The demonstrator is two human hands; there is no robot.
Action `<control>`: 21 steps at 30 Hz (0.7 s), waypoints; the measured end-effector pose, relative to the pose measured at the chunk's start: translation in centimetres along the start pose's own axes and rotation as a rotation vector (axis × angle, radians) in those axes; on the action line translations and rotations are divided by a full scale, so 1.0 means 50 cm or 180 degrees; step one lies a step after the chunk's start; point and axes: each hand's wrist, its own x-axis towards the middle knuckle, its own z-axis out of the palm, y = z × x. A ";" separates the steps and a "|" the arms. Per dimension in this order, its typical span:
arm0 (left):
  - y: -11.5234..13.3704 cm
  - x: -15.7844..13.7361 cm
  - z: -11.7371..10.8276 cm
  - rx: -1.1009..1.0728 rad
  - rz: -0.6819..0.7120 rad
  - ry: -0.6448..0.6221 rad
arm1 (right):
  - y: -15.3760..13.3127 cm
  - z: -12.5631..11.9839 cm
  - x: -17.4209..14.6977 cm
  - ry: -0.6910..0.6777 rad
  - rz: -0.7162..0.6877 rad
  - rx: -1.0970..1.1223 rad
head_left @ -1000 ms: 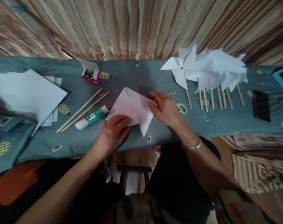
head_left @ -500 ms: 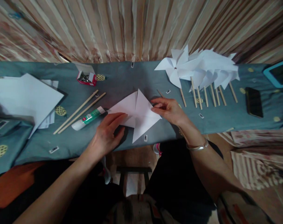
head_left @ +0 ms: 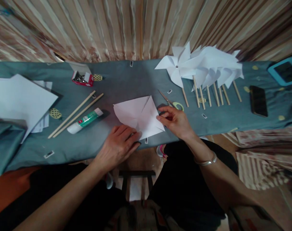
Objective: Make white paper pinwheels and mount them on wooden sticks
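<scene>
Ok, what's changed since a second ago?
The cut paper sheet has turned clockwise between the left hand, at its lower left edge, and the right hand, at its right edge. More of the scissors now shows beyond the right hand. The glue stick, two loose sticks and pinwheels lie as they did.

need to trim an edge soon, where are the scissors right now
In the head view, the scissors lie right of centre, just beyond the right hand, between the cut paper and the white pinwheels.
</scene>
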 end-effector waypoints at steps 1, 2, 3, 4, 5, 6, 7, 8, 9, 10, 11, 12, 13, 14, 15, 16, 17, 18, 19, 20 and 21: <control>-0.001 0.001 0.001 0.0012 -0.0006 -0.0010 | -0.001 -0.001 -0.005 0.0001 -0.0033 -0.0098; -0.003 0.001 0.002 0.0032 -0.0012 -0.0008 | -0.002 -0.003 -0.009 0.0001 -0.0052 -0.0193; -0.005 0.001 0.002 0.0058 -0.0016 -0.0002 | -0.005 -0.005 -0.013 -0.0004 -0.0062 -0.0285; -0.007 0.001 0.002 0.0091 -0.0007 0.0007 | -0.008 -0.008 -0.017 -0.0013 -0.0069 -0.0383; -0.009 0.001 0.001 0.0126 0.0018 0.0026 | -0.011 -0.010 -0.021 -0.0022 -0.0084 -0.0496; -0.011 0.001 0.001 0.0158 0.0061 0.0057 | -0.015 -0.013 -0.025 -0.0029 -0.0109 -0.0634; -0.012 0.001 0.000 0.0184 0.0109 0.0078 | -0.019 -0.016 -0.029 -0.0030 -0.0142 -0.0804; -0.013 0.001 -0.001 0.0205 0.0151 0.0094 | -0.022 -0.018 -0.033 -0.0019 -0.0184 -0.1006; -0.013 0.000 -0.002 0.0212 0.0182 0.0093 | -0.024 -0.020 -0.036 0.0005 -0.0232 -0.1227; -0.013 -0.001 -0.002 0.0207 0.0194 0.0072 | -0.026 -0.022 -0.040 0.0048 -0.0303 -0.1451; -0.013 -0.002 -0.003 0.0199 0.0182 0.0025 | -0.027 -0.024 -0.044 0.0110 -0.0411 -0.1661; -0.013 -0.003 -0.003 0.0191 0.0160 -0.0018 | -0.028 -0.026 -0.047 0.0183 -0.0571 -0.1839; -0.013 -0.004 -0.003 0.0181 0.0130 -0.0052 | -0.029 -0.027 -0.050 0.0251 -0.0780 -0.1960; -0.013 -0.005 -0.003 0.0170 0.0101 -0.0064 | -0.030 -0.028 -0.052 0.0295 -0.1030 -0.2017; -0.013 -0.006 -0.003 0.0161 0.0071 -0.0060 | -0.031 -0.029 -0.054 0.0298 -0.1291 -0.2016; -0.013 -0.007 -0.002 0.0152 0.0043 -0.0038 | -0.031 -0.030 -0.055 0.0245 -0.1540 -0.1970; -0.013 -0.008 -0.001 0.0137 0.0019 -0.0003 | -0.031 -0.031 -0.055 0.0136 -0.1738 -0.1889; -0.013 -0.008 0.000 0.0117 -0.0007 0.0031 | -0.030 -0.032 -0.054 -0.0010 -0.1867 -0.1795; -0.014 -0.009 0.001 0.0101 -0.0037 0.0063 | -0.027 -0.033 -0.053 -0.0171 -0.1928 -0.1714; -0.014 -0.009 0.002 0.0088 -0.0058 0.0101 | -0.025 -0.035 -0.051 -0.0331 -0.1937 -0.1657; -0.015 -0.009 0.004 0.0073 -0.0076 0.0128 | -0.021 -0.036 -0.049 -0.0471 -0.1911 -0.1619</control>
